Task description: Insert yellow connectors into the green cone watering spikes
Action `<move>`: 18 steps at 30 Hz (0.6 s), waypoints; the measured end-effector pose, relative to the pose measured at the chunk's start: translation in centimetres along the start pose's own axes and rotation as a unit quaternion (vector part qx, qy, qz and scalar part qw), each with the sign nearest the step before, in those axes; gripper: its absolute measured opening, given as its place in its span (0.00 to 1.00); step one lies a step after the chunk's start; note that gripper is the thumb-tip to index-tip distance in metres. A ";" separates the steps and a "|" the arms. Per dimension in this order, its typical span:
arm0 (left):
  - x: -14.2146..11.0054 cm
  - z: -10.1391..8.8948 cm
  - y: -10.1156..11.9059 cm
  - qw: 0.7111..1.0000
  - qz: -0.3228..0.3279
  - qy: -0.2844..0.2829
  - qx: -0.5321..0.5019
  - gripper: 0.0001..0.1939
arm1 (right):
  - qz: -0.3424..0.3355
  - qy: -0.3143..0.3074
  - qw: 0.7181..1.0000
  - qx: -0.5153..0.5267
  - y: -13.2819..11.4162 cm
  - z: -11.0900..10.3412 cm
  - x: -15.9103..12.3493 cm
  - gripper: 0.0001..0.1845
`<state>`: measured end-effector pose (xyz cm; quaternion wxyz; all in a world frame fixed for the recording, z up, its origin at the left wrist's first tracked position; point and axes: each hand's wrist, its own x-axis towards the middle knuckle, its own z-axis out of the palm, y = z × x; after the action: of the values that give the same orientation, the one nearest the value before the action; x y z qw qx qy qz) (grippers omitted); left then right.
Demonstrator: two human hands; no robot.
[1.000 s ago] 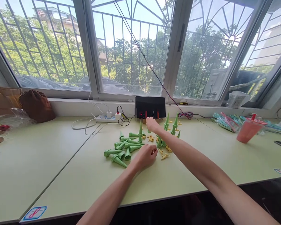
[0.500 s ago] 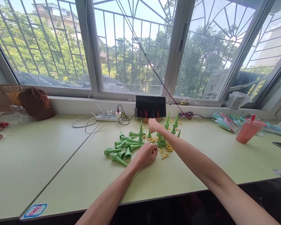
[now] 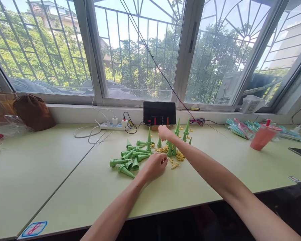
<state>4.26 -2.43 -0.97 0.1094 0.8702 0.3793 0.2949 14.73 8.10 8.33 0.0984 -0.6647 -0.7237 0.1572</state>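
Observation:
My left hand (image 3: 155, 164) rests on the table with its fingers curled in; whatever they hold, if anything, is hidden. Left of it lies a loose pile of green plastic cone spikes (image 3: 135, 154). My right hand (image 3: 165, 133) reaches farther out, fingers pinched and pointing down just over an upright green spike (image 3: 160, 143); what is in the pinch is too small to make out. Small yellow valve-like pieces (image 3: 175, 165) lie scattered between and beside the hands. Behind my right wrist stand several upright spikes (image 3: 186, 130), some with yellow pieces at their sides.
A dark screen (image 3: 159, 112) leans at the back by the window. A power strip (image 3: 112, 126) with cables lies left of it. On the right stand a red drink cup (image 3: 263, 138) and plastic packets (image 3: 239, 129). A brown drawstring bag (image 3: 33, 112) sits at back left.
The whole view has shifted slightly, so things sit a little farther left. Both hands keep nearly the same place over the table, and no piece has visibly moved.

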 end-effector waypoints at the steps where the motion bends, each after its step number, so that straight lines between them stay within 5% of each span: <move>1: 0.0 0.0 0.0 1.000 -0.001 -0.001 0.000 0.13 | 0.002 -0.002 1.000 -0.011 0.0 0.0 -0.1 0.14; 9: -0.2 0.1 0.1 1.000 -0.003 0.006 -0.004 0.14 | -0.004 0.028 0.997 -0.076 -0.5 -0.4 -1.3 0.12; 18: -0.4 -0.3 0.7 1.000 -0.010 -0.004 -0.018 0.18 | -0.076 0.123 0.984 -0.103 -1.7 -0.9 -6.2 0.09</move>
<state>4.26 -3.16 -0.60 0.1291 0.8655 0.3819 0.2973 14.01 1.93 10.18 0.1295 -0.6285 -0.7669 -0.0089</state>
